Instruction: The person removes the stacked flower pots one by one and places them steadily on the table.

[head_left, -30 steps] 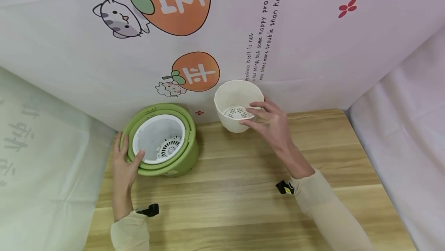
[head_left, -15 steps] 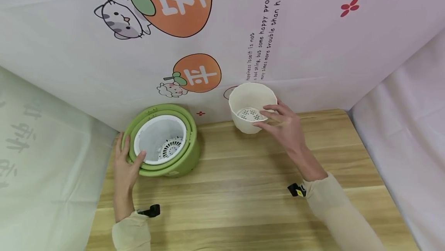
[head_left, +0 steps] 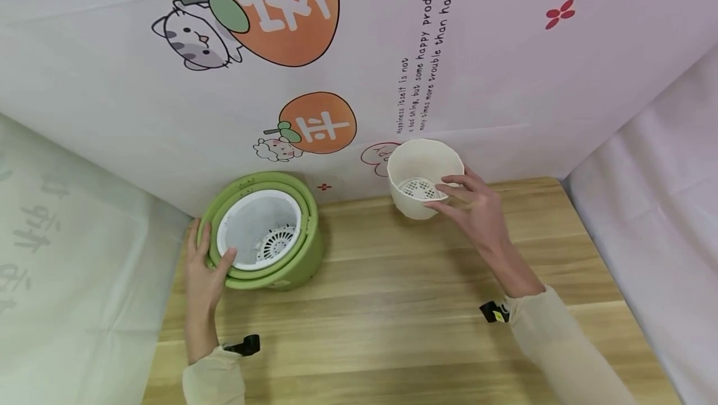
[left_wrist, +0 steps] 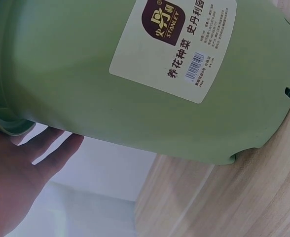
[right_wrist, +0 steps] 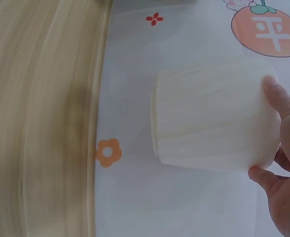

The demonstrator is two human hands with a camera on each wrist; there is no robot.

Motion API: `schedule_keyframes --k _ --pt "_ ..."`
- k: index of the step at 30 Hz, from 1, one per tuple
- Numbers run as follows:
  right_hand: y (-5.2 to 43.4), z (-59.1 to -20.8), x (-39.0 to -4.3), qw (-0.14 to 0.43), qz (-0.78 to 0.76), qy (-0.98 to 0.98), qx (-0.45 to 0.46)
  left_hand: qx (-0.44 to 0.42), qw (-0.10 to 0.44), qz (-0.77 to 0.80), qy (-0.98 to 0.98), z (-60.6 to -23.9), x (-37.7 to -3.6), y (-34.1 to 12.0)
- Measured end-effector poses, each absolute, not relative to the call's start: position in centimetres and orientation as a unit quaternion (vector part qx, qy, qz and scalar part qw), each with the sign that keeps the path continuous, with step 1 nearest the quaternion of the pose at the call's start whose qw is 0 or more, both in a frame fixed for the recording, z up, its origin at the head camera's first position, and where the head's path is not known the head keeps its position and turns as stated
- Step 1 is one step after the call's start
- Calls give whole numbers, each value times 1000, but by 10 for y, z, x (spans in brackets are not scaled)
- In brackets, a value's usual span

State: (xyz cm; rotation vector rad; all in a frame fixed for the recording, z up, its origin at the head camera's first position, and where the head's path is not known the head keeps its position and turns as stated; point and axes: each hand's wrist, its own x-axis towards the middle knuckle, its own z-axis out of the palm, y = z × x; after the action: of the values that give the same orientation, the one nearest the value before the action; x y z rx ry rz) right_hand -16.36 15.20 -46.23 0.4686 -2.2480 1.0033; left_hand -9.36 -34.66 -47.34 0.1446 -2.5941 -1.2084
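Near the back left of the table stands a green flowerpot, with a second green rim and a white pot with a slotted base nested inside. My left hand grips its rim, thumb over the near edge and fingers round the left side. The left wrist view shows the green pot's labelled side and part of the left hand. Held off the table by my right hand is a cream faceted flowerpot with a perforated bottom. Right thumb and fingers pinch its rim; its outer wall fills the right wrist view.
A printed white cloth rises behind the wooden table, close to both pots. Plain cloth walls close off the left and right sides. A black wrist camera sits at each sleeve.
My right hand has carried the cream flowerpot to the right, away from the green one. The left hand keeps its grip in the same place.
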Motion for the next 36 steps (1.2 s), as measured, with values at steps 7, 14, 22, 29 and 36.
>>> schedule_keyframes --k 7,14,22,29,36 --pt "164 -469 -165 314 366 -858 176 48 146 -425 -892 -477 -92 -346" --pt "180 -478 -165 308 351 -868 169 51 148 -429 -889 -478 -92 -344" --pt "197 -486 -168 321 354 -860 177 56 152 -430 -888 -479 -92 -342" --pt "211 -493 -169 332 345 -860 179 58 150 -426 -890 -479 -92 -341" --pt "224 -499 -172 341 324 -862 191 61 152 -432 -887 -479 -92 -339"
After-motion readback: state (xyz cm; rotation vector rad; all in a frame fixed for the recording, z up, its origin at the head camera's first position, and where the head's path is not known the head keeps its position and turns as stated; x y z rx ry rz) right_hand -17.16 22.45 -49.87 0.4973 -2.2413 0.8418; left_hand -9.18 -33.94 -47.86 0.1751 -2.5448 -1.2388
